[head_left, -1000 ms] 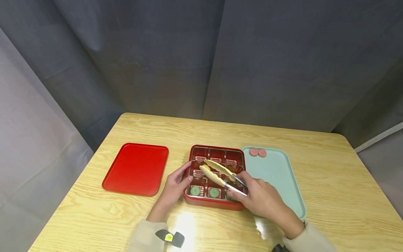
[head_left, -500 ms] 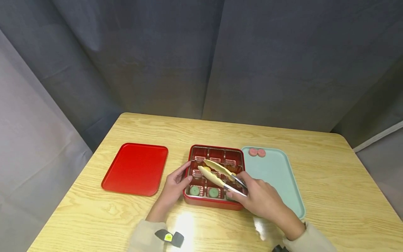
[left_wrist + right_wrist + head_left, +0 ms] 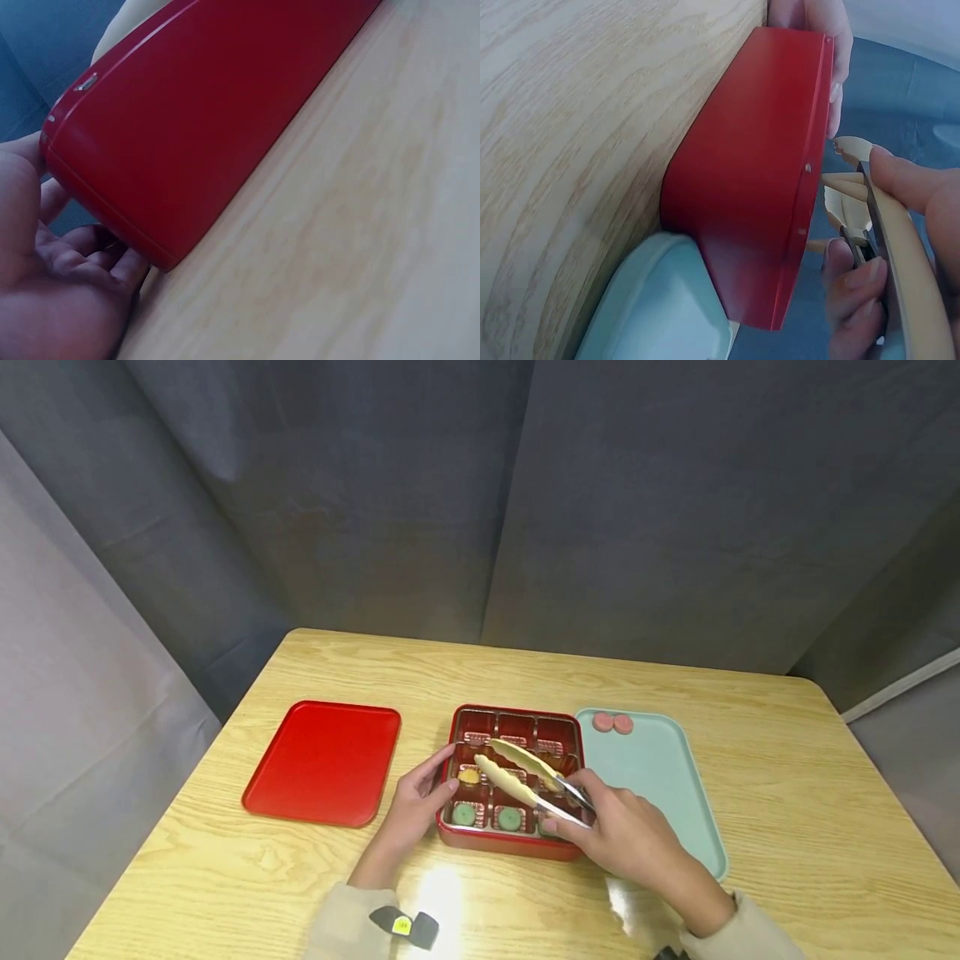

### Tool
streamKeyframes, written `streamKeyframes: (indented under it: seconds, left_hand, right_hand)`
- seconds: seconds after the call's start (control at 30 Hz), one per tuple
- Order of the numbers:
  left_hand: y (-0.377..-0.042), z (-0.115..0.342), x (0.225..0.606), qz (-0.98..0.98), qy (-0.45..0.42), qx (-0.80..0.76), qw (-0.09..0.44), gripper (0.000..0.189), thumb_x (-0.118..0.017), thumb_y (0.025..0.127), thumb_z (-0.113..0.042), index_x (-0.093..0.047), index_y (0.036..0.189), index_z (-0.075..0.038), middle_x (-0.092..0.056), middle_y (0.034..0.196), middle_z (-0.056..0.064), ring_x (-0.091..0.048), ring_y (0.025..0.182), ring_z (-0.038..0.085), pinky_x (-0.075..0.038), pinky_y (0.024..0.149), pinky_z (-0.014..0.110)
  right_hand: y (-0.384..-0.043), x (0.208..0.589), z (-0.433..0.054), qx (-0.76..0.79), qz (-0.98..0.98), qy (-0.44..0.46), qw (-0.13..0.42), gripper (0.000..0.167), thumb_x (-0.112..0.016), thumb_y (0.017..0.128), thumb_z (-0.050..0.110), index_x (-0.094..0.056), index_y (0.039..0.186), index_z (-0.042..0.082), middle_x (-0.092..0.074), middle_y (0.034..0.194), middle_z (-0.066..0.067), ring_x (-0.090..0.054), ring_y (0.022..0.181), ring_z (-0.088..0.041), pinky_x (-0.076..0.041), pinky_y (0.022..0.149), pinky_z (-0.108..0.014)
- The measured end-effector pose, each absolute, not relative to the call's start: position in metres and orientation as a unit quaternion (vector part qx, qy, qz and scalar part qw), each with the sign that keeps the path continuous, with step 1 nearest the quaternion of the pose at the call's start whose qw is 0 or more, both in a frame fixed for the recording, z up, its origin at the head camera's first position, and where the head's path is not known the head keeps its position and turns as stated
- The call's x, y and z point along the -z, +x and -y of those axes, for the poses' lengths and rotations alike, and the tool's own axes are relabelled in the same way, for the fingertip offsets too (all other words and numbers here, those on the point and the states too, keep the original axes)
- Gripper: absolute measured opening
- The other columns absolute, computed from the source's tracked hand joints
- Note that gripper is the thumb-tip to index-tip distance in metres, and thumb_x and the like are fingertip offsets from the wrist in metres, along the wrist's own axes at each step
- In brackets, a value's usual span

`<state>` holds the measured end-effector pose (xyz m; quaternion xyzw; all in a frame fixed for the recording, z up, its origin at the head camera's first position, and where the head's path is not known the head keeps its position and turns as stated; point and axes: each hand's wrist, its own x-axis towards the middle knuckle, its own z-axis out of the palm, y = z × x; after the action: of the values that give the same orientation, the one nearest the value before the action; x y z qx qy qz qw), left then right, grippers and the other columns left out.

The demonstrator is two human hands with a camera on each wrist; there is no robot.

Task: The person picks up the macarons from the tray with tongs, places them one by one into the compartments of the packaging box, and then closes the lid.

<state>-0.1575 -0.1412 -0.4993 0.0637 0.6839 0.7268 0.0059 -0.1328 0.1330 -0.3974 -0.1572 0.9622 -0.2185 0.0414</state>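
Note:
My right hand [image 3: 626, 835] grips a pair of tongs [image 3: 517, 779] with cream scalloped tips and metal arms. The tips stand apart over the middle of a red box [image 3: 502, 843] with a clear divided insert. A yellow piece [image 3: 468, 776] lies in the left compartment of the middle row, just left of the tips. Another yellow piece [image 3: 551, 782] shows partly behind the tongs on the right. Green round pieces [image 3: 509, 818] sit in the front row, the right one partly hidden. My left hand [image 3: 416, 802] holds the box's left side, thumb at the rim.
A pale green tray [image 3: 645, 768] stands close against the box's right side, with two pink round pieces [image 3: 622, 724] at its back left. A flat red lid-like tray [image 3: 326, 764] lies to the left on the wooden table [image 3: 375, 672]. Grey curtains hang behind.
The yellow piece at the tong tips has come down into the left compartment of the middle row, and the tongs have let go of it. The left hand has stayed in place.

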Motion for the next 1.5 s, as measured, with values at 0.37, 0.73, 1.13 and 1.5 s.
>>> streamKeyframes:
  seconds: [0.37, 0.73, 1.13, 1.5]
  left_hand:
    - [-0.156, 0.141, 0.495, -0.697, 0.054, -0.715, 0.007, 0.051, -0.062, 0.091, -0.013, -0.047, 0.139, -0.019, -0.038, 0.149, 0.003, -0.027, 0.141, 0.017, -0.021, 0.116, 0.033]
    - [-0.155, 0.141, 0.500, -0.698, 0.042, -0.715, 0.012, 0.052, -0.062, 0.090, -0.013, -0.047, 0.139, -0.020, -0.038, 0.148, 0.002, -0.027, 0.141, 0.016, -0.020, 0.117, 0.032]
    - [-0.155, 0.140, 0.499, -0.694, 0.046, -0.719, 0.010, 0.052, -0.062, 0.090, -0.012, -0.047, 0.139, -0.020, -0.039, 0.148, 0.003, -0.028, 0.140, 0.017, -0.021, 0.116, 0.033]
    - [-0.155, 0.141, 0.498, -0.687, 0.052, -0.725, 0.010, 0.052, -0.061, 0.091, -0.011, -0.046, 0.140, -0.016, -0.039, 0.148, 0.003, -0.027, 0.140, 0.016, -0.021, 0.116, 0.032]
  right_hand:
    - [-0.142, 0.393, -0.184, 0.221, -0.969, -0.109, 0.009, 0.066, -0.060, 0.082, 0.061, -0.051, 0.121, 0.010, -0.049, 0.068, 0.003, -0.042, 0.050, -0.010, -0.032, 0.041, -0.026]
    - [-0.160, 0.414, -0.238, 0.200, -0.978, -0.016, 0.056, 0.081, -0.049, 0.084, 0.069, -0.041, 0.131, 0.003, -0.056, 0.071, -0.004, -0.049, 0.058, -0.019, -0.034, 0.043, -0.031]
    - [-0.173, 0.436, -0.263, 0.197, -0.975, 0.003, 0.100, 0.089, -0.044, 0.086, 0.069, -0.031, 0.135, -0.005, -0.061, 0.074, -0.008, -0.049, 0.053, -0.020, -0.036, 0.041, -0.032]
    - [-0.181, 0.440, -0.261, 0.190, -0.976, 0.005, 0.109, 0.092, -0.045, 0.084, 0.070, -0.032, 0.134, -0.006, -0.064, 0.082, -0.019, -0.051, 0.056, -0.021, -0.038, 0.041, -0.033]
